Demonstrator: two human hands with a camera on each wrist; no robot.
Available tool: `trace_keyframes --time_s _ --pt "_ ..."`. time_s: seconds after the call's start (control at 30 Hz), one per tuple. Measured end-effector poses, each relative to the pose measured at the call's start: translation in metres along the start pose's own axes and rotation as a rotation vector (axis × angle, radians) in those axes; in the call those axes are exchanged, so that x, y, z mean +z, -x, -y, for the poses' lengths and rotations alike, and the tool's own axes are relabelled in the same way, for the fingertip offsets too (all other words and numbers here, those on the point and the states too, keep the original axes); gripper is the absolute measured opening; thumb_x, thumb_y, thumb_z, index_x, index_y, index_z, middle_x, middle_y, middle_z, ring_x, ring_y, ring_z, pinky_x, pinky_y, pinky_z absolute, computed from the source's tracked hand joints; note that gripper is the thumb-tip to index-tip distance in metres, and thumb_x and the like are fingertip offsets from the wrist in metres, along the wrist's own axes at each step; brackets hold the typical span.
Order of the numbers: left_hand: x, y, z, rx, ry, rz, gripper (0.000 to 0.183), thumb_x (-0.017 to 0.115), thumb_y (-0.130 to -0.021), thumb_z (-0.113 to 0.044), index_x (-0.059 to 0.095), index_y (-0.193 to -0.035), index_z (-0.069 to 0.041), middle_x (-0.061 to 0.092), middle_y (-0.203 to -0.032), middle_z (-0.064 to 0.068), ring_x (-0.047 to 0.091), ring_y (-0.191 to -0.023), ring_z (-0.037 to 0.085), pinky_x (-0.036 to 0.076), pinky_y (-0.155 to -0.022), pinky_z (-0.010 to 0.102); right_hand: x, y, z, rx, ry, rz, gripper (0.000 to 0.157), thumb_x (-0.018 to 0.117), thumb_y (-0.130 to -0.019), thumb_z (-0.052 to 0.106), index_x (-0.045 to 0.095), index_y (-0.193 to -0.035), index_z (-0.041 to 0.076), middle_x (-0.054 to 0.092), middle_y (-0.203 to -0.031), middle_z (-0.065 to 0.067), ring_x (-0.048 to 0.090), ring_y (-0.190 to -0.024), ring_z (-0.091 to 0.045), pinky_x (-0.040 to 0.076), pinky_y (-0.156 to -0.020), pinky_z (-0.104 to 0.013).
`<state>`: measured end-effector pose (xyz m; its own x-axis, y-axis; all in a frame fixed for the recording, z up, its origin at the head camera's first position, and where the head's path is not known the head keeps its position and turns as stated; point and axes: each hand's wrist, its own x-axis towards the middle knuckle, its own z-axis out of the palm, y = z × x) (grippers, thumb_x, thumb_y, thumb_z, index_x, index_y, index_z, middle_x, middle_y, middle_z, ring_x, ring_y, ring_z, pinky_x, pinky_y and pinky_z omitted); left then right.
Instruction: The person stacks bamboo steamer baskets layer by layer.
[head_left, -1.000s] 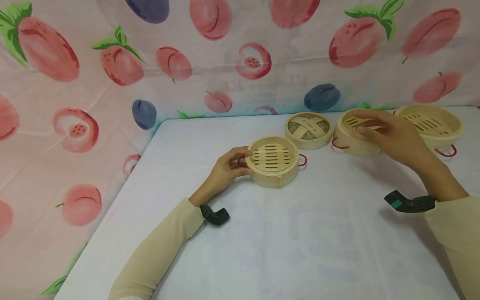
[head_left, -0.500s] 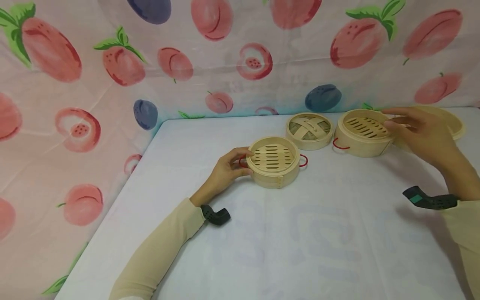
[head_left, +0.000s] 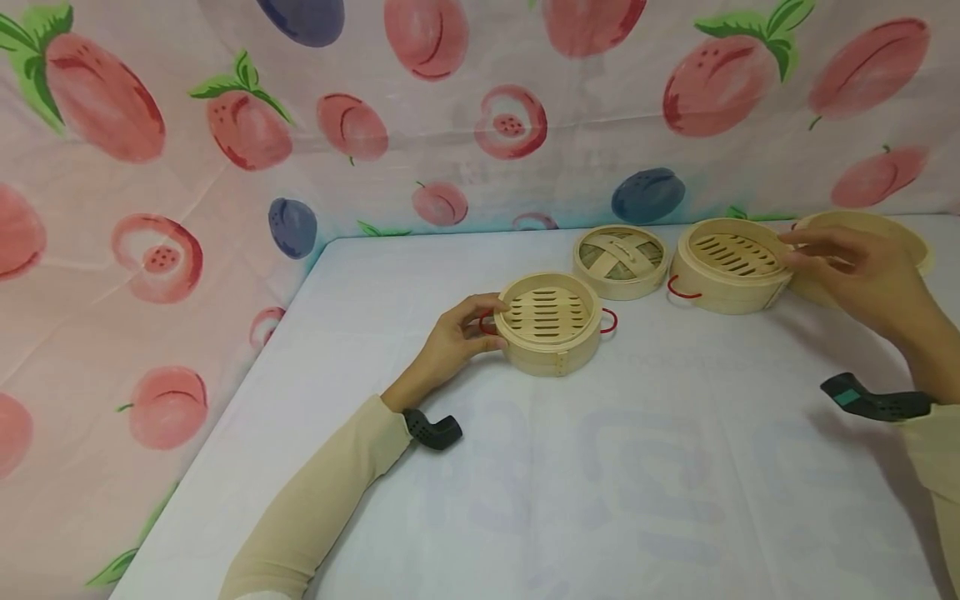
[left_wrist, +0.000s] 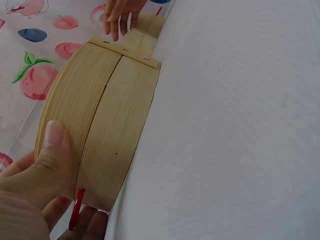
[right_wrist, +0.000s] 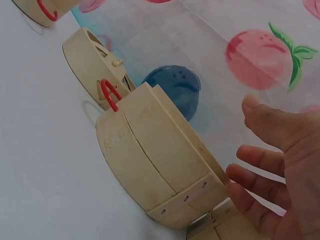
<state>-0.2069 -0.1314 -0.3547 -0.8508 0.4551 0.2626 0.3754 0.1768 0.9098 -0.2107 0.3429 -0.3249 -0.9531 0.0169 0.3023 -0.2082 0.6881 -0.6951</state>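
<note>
My left hand grips the left side of a small round bamboo steamer basket with a slatted floor and red handles. In the left wrist view the thumb lies against the basket's wall, with fingers behind it and by the red handle. A second bamboo steamer basket stands farther right. My right hand hovers at its right rim, over the gap to a third basket that it partly hides. In the right wrist view that hand's fingers are loosely bent, thumb apart, with nothing held between them.
A woven bamboo steamer lid lies between the first and second baskets, near the back edge of the white-covered table. Fruit-printed cloth hangs behind and along the left side.
My right hand has moved right, from over the second basket to its right rim, uncovering its slatted floor. The left hand keeps its hold on the first basket.
</note>
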Motion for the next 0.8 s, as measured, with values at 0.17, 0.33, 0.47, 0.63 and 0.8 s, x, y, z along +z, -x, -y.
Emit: trace_keyframes --time_s 0.17,0.33,0.47,0.63,0.8 --pt "0.0 0.0 0.001 -0.002 -0.001 0.0 0.044 0.072 -0.081 0.004 0.056 -0.122 0.003 0.044 -0.142 0.016 0.045 -0.128 0.024 0.043 -0.098 0.045 -0.001 0.002 -0.006 0.001 0.016 0.009 0.04 0.063 -0.094 0.027 0.059 -0.128 0.006 0.051 -0.113 0.02 0.042 -0.1 0.005 0.034 -0.106 -0.04" --pt "0.0 -0.001 0.002 -0.001 0.005 -0.001 0.044 0.073 -0.081 0.005 0.056 -0.122 0.003 0.045 -0.141 0.017 0.045 -0.127 0.023 0.043 -0.098 0.044 -0.002 0.003 -0.014 -0.021 0.078 0.067 0.04 0.068 -0.09 0.025 0.061 -0.125 0.007 0.052 -0.105 0.015 0.047 -0.08 0.007 0.039 -0.063 -0.007" --pt "0.0 -0.001 0.002 0.002 0.01 -0.001 0.045 0.073 -0.08 0.005 0.055 -0.122 0.004 0.045 -0.14 0.017 0.046 -0.126 0.022 0.044 -0.097 0.044 -0.001 0.003 -0.019 -0.048 0.078 0.109 0.041 0.072 -0.087 0.02 0.061 -0.124 0.007 0.052 -0.102 0.016 0.051 -0.074 0.008 0.042 -0.057 -0.009" --pt "0.0 0.0 0.002 0.006 0.009 -0.002 0.045 0.072 -0.08 0.006 0.055 -0.122 0.004 0.044 -0.141 0.018 0.045 -0.127 0.023 0.044 -0.097 0.044 0.005 0.001 -0.019 -0.098 0.133 0.133 0.04 0.076 -0.084 0.018 0.065 -0.12 0.006 0.055 -0.119 0.001 0.048 -0.08 0.009 0.041 -0.071 -0.01" --pt "0.0 0.0 0.0 0.006 0.021 0.001 0.045 0.072 -0.08 0.006 0.055 -0.122 0.006 0.043 -0.142 0.019 0.043 -0.129 0.026 0.043 -0.098 0.044 0.014 0.001 -0.017 -0.17 0.167 0.1 0.045 0.083 -0.075 0.016 0.067 -0.114 -0.001 0.046 -0.137 -0.026 0.042 -0.127 -0.028 0.025 -0.109 -0.048"
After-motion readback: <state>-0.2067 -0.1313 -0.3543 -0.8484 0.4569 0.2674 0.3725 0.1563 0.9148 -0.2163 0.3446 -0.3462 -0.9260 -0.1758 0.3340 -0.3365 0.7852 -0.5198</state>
